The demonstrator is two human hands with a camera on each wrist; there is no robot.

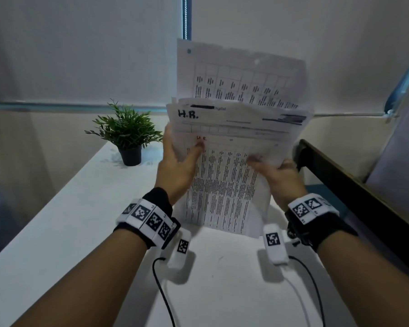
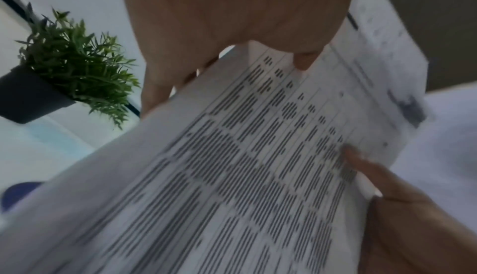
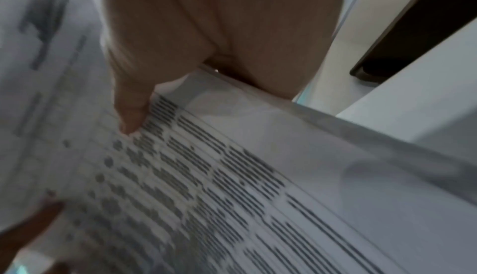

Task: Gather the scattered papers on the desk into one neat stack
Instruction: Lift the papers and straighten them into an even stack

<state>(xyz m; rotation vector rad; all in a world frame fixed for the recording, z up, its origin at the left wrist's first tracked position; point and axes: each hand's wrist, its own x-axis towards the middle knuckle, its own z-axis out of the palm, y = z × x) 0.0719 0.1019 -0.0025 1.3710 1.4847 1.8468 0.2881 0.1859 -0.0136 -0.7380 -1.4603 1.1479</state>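
A bundle of printed papers is held upright above the white desk, its sheets uneven at the top, one marked "H.R.". My left hand grips the bundle's left edge, thumb on the front sheet. On the right edge my right hand grips it, thumb across the front. The left wrist view shows the papers with my left hand pinching the edge. The right wrist view shows the papers under my right hand, blurred.
A small green plant in a black pot stands at the desk's back left. A dark wooden ledge runs along the right side. Grey partition walls close off the back.
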